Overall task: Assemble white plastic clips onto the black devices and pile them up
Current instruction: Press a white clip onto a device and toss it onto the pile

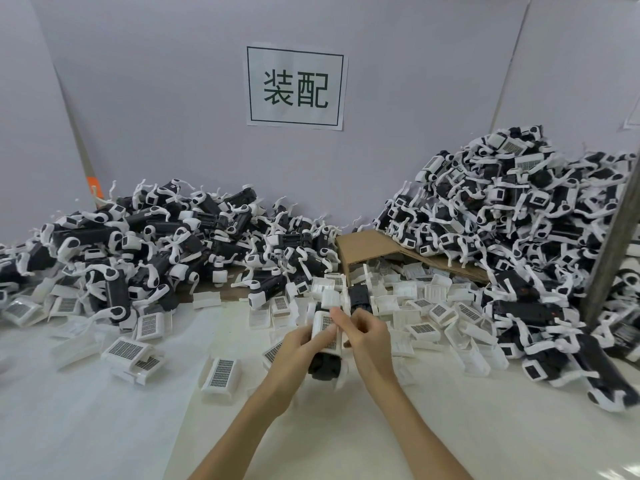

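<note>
White plastic clip [325, 329] sits on the top end of the black device [323, 365], over the counter [104, 427] in front of us. Our left grip [298, 348] clasps both, and our right grip [367, 337] pinches the clip's edge. We judge the fitting half done: next, press it home, then add it to the heap [519, 220].

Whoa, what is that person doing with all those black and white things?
A person is putting little gadgets together. The left hand holds a black device above the table, and the right hand pinches a white clip on its top end. Loose clips lie scattered just ahead. Two big heaps of devices sit against the wall, the taller one on the right.
</note>
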### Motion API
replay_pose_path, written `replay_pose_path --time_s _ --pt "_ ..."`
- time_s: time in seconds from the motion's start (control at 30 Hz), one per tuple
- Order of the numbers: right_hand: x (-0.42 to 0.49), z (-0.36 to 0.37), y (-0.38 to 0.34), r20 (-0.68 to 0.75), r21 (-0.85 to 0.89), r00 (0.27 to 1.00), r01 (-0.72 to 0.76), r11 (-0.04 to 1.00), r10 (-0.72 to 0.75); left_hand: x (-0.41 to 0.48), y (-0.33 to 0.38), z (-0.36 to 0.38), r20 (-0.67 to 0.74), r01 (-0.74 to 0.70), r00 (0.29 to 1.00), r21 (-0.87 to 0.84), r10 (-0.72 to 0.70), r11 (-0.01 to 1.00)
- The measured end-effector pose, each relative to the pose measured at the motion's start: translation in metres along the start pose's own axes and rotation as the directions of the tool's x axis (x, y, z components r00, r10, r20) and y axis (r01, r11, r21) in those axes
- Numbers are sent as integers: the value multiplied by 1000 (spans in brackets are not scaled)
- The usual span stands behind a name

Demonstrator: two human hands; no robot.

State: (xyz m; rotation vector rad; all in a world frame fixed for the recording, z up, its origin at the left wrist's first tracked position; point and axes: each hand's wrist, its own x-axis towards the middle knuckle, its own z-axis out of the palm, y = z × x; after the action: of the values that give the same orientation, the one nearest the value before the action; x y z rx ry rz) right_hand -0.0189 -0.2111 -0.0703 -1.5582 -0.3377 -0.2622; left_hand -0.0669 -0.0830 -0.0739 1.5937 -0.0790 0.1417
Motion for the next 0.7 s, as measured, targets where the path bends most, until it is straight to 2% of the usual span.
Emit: replay_pose_path --time_s 0.07,0.13,0.23,0.37,0.47,0.5,0.53,0.57,0.6,0.63,0.67,0.7 --pt "4 -5 0 22 62 1000 2 998 -4 -1 -1 1 9 8 1000 14 -8 1000" --pt "8 -11 -1 213 119 977 -58 991 32 -2 -1 2 8 -1 1000 13 1 1000" --pt "11 -22 -5 428 74 901 -119 990 76 2 -1 1 -173 -11 985 36 17 999" --pt "18 -33 -15 546 19 830 -150 989 115 7 1 -14 -464 -123 886 -182 26 976" --pt "31 -38 -36 686 -147 694 -161 976 218 8 4 -25 -556 -187 831 -273 4 943" --pt "41 -41 -49 718 -178 661 -127 976 217 9 4 -26 -565 -188 825 -287 -7 939" --pt "54 -47 -64 725 -174 664 -77 982 181 10 4 -27 -566 -181 824 -295 -19 938" --pt "69 -55 -82 694 -118 713 -25 993 100 10 4 -26 -560 -170 828 -299 -28 939" --pt "87 -64 -102 601 9 799 6 1000 -10 10 3 -25 -549 -161 835 -299 -32 941" --pt "107 -75 -126 438 197 893 13 980 -99 10 3 -23 -534 -155 845 -294 -28 943" --pt "126 -86 -150 251 399 959 21 917 -132 10 3 -20 -520 -153 854 -283 -17 947" --pt "142 -96 -172 90 493 987 71 867 -132 10 2 -17 -510 -155 860 -272 -6 950"
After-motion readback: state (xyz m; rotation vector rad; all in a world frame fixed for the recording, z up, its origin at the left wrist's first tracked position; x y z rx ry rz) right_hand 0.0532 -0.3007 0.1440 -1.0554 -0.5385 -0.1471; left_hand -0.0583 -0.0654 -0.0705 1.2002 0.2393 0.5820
